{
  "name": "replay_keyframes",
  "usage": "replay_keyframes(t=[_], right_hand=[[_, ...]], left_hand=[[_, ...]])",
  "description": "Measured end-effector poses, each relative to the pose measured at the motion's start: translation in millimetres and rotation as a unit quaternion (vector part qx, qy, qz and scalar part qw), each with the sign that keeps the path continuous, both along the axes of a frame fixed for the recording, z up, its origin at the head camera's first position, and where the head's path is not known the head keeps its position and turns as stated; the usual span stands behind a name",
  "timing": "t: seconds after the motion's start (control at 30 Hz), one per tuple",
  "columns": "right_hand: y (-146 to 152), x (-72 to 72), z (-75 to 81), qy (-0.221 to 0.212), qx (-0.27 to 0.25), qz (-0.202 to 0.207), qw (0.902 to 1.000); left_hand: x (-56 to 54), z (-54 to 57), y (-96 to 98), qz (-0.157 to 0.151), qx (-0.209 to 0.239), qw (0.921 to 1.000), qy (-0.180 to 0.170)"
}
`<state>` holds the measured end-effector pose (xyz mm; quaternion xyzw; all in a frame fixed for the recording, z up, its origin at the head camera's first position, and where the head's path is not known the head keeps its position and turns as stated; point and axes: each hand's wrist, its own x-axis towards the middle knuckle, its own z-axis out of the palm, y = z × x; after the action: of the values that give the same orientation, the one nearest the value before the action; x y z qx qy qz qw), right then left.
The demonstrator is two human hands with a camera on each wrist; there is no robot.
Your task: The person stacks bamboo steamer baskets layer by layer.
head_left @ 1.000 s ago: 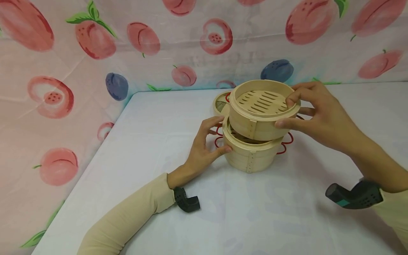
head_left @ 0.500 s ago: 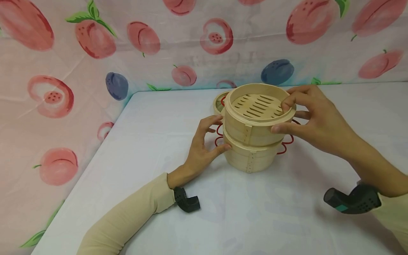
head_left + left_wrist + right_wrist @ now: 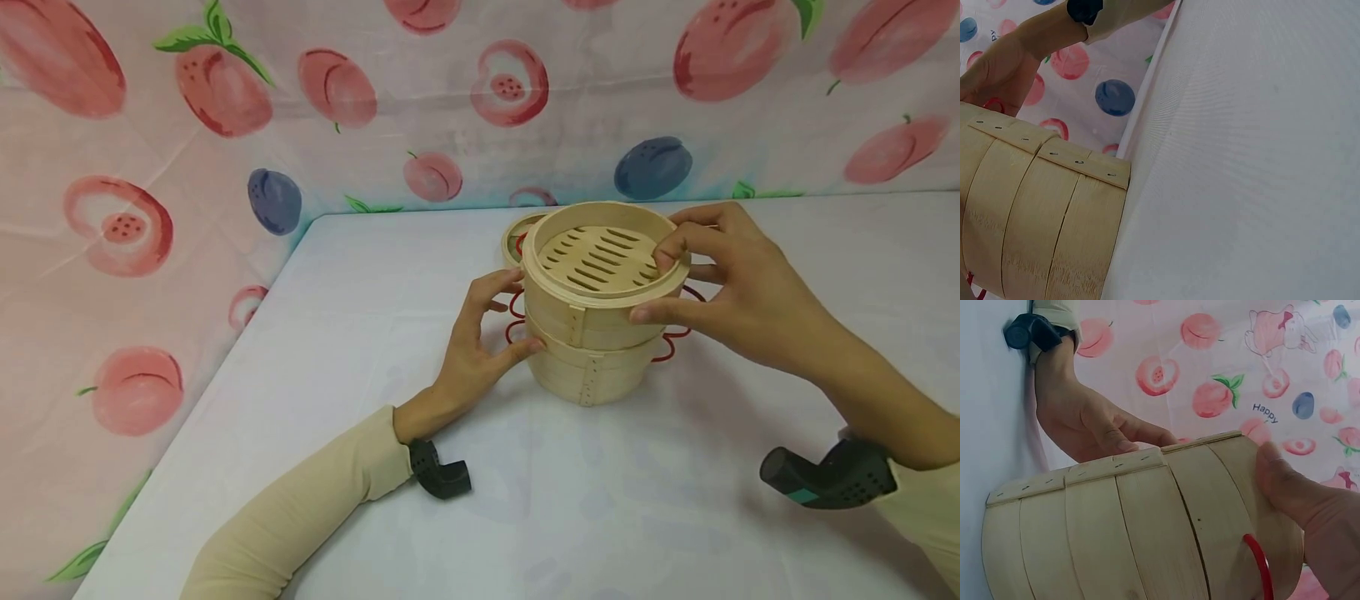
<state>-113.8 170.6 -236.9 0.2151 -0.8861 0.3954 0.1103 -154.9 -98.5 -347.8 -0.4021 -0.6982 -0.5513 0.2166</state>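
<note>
In the head view my right hand (image 3: 750,292) pinches the rim of an upper bamboo steamer basket (image 3: 551,312), fingers inside it and thumb on the outer wall. Its slatted base faces up. This basket sits on a lower bamboo steamer basket (image 3: 622,375), which stands on the white table. My left hand (image 3: 476,354) grips the lower basket from the left, thumb at its front and fingers towards the back. Red loop handles stick out on both sides. The right wrist view shows my right thumb (image 3: 1279,481) on the upper wall.
Behind the baskets, partly hidden, lies a round bamboo piece (image 3: 512,242) with a light rim. A fruit-print cloth (image 3: 420,83) hangs along the back and left edges of the white table (image 3: 600,500).
My right hand has lowered the upper basket slightly left and down, from tilted to nearly level on the lower one. The gap between them has closed. My left hand stays in place.
</note>
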Motion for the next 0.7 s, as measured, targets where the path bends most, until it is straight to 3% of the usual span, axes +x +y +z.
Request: replay_keyframes(t=[0.1,0.47,0.7], right_hand=[[1.3,-0.2,0.0,0.019,0.021,0.01,0.9995],[13.3,-2.9,5.8,0.01,0.074,0.074,0.9945],[19.2,-5.3,5.8,0.026,0.091,0.105,0.99]], left_hand=[[0.0,0.1,0.4,-0.001,0.001,1.0,-0.001],[-0.6,-1.0,0.4,0.0,-0.001,1.0,-0.005],[-0.2,0.4,0.9,-0.005,0.0,1.0,-0.005]])
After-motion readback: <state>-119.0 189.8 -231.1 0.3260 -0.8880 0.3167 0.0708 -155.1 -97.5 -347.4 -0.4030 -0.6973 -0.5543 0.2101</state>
